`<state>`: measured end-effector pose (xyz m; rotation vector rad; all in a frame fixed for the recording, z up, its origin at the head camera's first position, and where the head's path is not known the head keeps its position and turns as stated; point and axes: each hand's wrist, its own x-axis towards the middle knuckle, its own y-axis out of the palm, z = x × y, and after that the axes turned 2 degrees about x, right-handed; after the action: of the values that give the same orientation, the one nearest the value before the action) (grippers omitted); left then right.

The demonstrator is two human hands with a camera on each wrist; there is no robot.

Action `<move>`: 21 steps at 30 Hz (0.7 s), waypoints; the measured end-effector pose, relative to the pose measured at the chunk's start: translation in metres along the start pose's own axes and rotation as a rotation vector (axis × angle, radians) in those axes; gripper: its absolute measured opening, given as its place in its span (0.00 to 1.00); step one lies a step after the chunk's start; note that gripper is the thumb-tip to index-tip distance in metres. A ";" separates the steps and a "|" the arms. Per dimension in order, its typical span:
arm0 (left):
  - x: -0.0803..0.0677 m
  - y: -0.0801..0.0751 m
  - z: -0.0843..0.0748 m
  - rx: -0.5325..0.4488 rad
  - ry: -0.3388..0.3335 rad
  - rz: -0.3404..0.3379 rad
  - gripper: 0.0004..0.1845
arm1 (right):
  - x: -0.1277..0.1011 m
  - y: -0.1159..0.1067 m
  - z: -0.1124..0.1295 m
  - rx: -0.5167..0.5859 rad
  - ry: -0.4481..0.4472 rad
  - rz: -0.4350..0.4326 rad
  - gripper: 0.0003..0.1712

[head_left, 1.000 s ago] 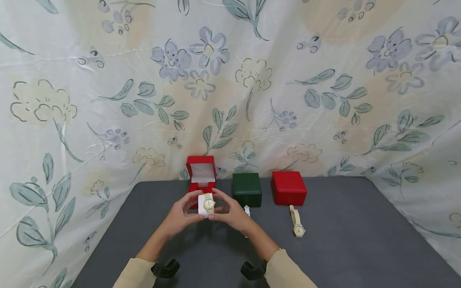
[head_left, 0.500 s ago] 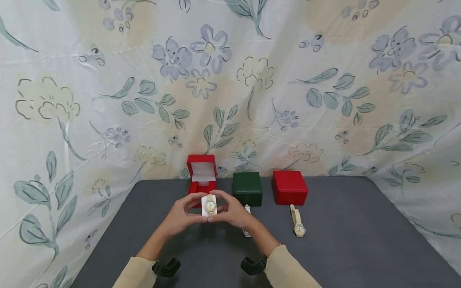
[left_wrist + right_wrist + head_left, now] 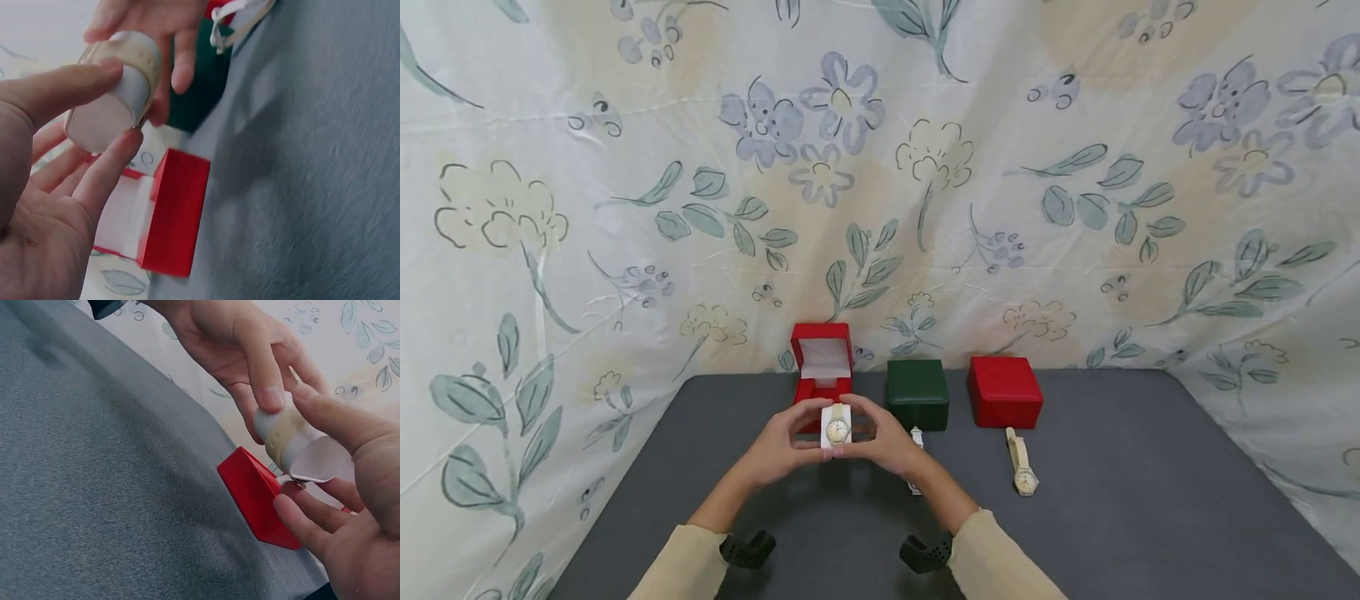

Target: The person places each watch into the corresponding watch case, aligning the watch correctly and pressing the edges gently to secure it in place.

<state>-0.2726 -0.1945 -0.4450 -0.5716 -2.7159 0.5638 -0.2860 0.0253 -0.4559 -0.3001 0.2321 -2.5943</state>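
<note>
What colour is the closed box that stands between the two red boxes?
The closed box is dark green, clearest in the head view.

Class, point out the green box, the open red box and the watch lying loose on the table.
Green box [image 3: 917,393], head view, top face.
Open red box [image 3: 822,358], head view, white lid lining.
Loose watch [image 3: 1024,479], head view, dial.

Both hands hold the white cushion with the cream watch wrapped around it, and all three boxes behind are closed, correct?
Not all: the left red box stands open in the head view. The green box and right red box are closed. Left hand and right hand hold the white cushion with the cream watch.
</note>
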 end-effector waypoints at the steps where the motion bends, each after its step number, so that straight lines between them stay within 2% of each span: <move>1: 0.001 -0.002 0.001 0.010 -0.006 -0.008 0.39 | 0.001 0.000 0.000 -0.013 0.000 -0.015 0.44; 5: 0.008 -0.012 0.005 0.036 -0.048 -0.041 0.39 | 0.005 0.003 0.002 -0.025 0.008 -0.056 0.43; 13: 0.022 -0.031 0.010 0.134 -0.114 -0.064 0.38 | 0.012 0.011 0.003 0.004 -0.006 -0.075 0.37; 21: 0.033 -0.040 0.017 0.181 -0.163 -0.069 0.39 | 0.026 0.021 -0.001 -0.023 -0.009 -0.177 0.27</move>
<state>-0.3208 -0.2191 -0.4349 -0.4004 -2.7825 0.8611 -0.2982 -0.0052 -0.4573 -0.3546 0.2424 -2.7660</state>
